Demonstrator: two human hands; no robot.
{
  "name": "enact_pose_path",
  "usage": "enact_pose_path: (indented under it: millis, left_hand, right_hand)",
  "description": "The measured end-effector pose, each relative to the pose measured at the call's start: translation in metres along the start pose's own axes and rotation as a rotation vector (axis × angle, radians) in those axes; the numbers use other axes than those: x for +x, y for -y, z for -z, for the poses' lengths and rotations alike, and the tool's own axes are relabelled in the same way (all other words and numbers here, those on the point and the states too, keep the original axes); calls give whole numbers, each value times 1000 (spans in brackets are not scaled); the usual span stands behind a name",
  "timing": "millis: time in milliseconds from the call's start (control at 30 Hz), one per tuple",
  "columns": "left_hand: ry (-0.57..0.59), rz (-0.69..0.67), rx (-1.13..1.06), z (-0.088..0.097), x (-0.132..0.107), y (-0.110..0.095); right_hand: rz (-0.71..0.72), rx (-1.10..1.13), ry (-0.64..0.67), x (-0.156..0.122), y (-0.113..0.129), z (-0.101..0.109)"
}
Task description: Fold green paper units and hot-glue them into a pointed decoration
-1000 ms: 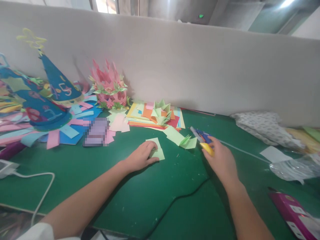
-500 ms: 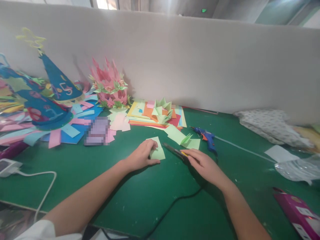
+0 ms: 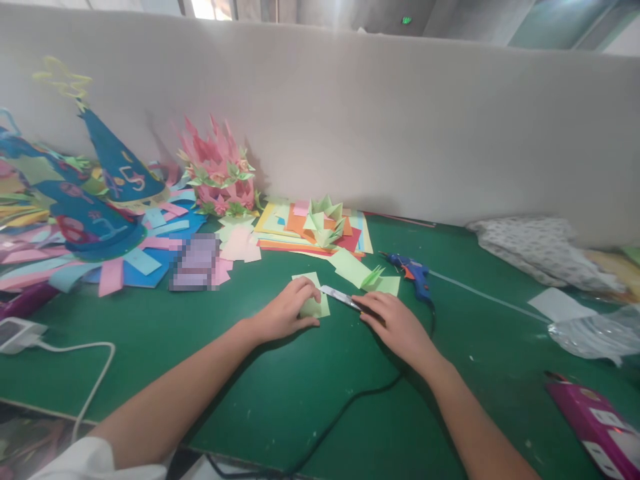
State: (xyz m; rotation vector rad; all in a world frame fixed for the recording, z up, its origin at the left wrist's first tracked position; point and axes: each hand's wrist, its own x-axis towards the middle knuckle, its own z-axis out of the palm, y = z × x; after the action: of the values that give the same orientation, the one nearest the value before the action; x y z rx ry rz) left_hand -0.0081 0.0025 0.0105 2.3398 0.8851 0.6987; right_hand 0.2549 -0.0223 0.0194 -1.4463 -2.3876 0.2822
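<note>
My left hand [image 3: 287, 310] rests on a small square of light green paper [image 3: 312, 307], fingers curled over it and thumb at its near edge, pinning it to the table. In my right hand [image 3: 393, 318] is a utility knife [image 3: 341, 297] with a long silvery blade. The knife points left, and its tip lies at the paper's right edge, close to my left fingertips. My right fingers cover most of the handle. Just beyond are more light green sheets [image 3: 351, 268] and a folded green paper piece [image 3: 373, 276].
A blue glue gun [image 3: 414, 275] with a cord lies past my right hand. Behind stand stacked coloured papers [image 3: 280, 225], a pink paper crown [image 3: 220, 167] and blue cone hats [image 3: 117, 160]. A magenta power strip [image 3: 597, 420] sits at right, a plastic bag [image 3: 595, 337] above it.
My right hand has shifted slightly left, bringing the knife tip to the paper. The blade has turned and now catches the light. My left hand stays on the paper.
</note>
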Motion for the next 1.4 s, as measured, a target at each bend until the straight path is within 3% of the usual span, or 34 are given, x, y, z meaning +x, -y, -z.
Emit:
enact_pose_path:
  millis: [233,500,700,1400]
  left_hand:
    - [35,-29,60,0,1,3]
    - [-26,-30,105,2,6,10]
    - [14,-73,155,3,6,19]
    - [24,-45,84,4,10,23]
  right_hand:
    - [112,2,-35,3,4,-6]
    - [138,38,-19,2,2,-7]
    - [168,67,-34,3,-1,-13]
    - [262,112,-6,4,-2,-12]
